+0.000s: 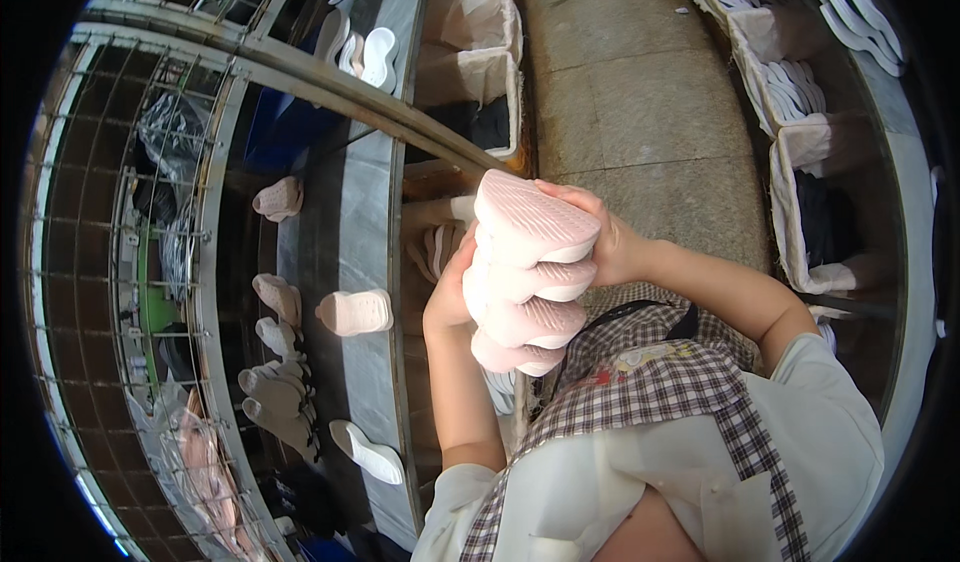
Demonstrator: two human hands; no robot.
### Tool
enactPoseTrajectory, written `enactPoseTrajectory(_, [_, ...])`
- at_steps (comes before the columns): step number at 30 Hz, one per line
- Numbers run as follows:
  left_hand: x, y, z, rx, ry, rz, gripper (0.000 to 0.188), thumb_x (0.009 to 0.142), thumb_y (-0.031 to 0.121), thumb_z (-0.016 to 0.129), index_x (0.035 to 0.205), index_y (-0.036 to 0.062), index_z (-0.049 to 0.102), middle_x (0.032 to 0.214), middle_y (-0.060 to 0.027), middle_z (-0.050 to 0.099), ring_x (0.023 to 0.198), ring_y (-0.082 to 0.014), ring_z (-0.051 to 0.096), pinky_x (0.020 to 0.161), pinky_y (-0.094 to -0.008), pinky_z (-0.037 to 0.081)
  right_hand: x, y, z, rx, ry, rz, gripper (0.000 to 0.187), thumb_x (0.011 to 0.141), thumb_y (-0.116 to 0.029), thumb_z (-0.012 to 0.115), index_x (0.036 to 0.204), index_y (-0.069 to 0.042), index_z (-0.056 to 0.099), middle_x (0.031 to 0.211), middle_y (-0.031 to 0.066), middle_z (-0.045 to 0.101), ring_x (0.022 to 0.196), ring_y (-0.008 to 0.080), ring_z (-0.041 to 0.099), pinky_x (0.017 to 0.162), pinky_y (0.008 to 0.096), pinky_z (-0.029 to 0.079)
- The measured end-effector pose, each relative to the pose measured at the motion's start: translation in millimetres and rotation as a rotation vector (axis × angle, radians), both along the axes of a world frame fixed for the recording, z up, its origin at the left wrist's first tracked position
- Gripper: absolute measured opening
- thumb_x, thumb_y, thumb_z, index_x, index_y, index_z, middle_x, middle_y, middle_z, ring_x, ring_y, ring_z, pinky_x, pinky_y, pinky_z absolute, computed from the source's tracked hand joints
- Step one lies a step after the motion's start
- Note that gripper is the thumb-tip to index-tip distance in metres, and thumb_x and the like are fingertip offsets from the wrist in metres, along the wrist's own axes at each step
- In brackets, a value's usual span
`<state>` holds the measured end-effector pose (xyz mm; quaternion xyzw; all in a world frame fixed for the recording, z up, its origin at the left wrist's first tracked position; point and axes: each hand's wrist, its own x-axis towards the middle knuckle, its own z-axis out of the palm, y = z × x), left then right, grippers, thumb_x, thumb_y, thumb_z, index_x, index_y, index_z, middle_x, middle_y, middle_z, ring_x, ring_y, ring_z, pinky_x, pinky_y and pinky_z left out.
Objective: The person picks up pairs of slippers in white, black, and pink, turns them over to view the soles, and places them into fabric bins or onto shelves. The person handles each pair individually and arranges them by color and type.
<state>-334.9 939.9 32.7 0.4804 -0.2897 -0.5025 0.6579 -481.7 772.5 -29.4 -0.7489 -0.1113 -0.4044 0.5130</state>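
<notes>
Between my two hands is a stack of pale pink and white shoe soles (537, 220), held up in front of my chest. The top sole shows its ribbed pink tread, and several more are layered below it. My left hand (454, 284) is closed against the stack's left side, its fingertips partly hidden behind the soles. On the other side, my right hand (608, 237) grips the upper right edge, with fingers reaching behind the top sole. To the left, a pink shoe upper (355, 313) lies on the grey bench, and a white sole (367, 452) rests nearer me.
Along the left bench (350, 202) runs a wire mesh rack (90, 212) with a metal rail. Shoe uppers (275, 392) line the shelf behind. Cloth-lined bins (490, 72) stand left of the concrete floor (630, 82); more bins (790, 152) holding white soles stand right.
</notes>
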Motion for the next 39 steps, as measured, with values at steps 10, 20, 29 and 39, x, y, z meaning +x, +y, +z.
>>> enactPoseTrajectory(10, [-30.6,8.7,44.5,0.106,0.032,0.26,0.034,0.085,0.0,0.053,0.119,-0.0059,0.054,0.125,-0.0129,0.053,0.107,-0.0184,0.055,0.091,-0.0285,0.045,-1.5,59.0,-7.3,-0.076,-0.067,-0.433,0.096,0.055,-0.026,0.088,0.125,-0.003,0.026,0.128,0.0211,0.037,0.116,0.0369,0.041,0.098,0.0468,0.033])
enactPoseTrajectory(20, [-37.0,6.2,80.3,0.151,-0.069,0.152,0.041,0.08,-0.001,0.061,0.119,-0.0072,0.054,0.132,-0.0157,0.049,0.116,-0.0201,0.051,0.096,-0.0297,0.042,-4.4,68.9,-13.6,-0.117,-0.091,-0.448,0.092,0.06,-0.017,0.084,0.127,-0.002,0.023,0.128,0.0249,0.036,0.115,0.0378,0.041,0.096,0.0454,0.035])
enactPoseTrajectory(29, [-9.5,21.6,31.1,-0.01,0.213,0.0,0.04,0.082,0.003,0.061,0.12,-0.0064,0.054,0.125,-0.0136,0.055,0.111,-0.0187,0.054,0.096,-0.0298,0.043,-1.0,69.4,-12.6,-0.127,-0.037,-0.437,0.094,0.061,-0.017,0.084,0.128,-0.002,0.021,0.129,0.0256,0.035,0.115,0.0382,0.042,0.096,0.0446,0.037])
enactPoseTrajectory(39, [16.9,35.2,-59.2,0.006,0.238,0.266,0.05,0.089,0.011,0.059,0.132,0.0008,0.038,0.122,-0.01,0.054,0.105,-0.017,0.058,0.089,-0.0311,0.049,28.6,45.5,-8.1,0.764,0.581,0.139,0.105,0.06,-0.023,0.085,0.133,-0.001,0.013,0.128,0.02,0.039,0.118,0.029,0.045,0.1,0.0432,0.039])
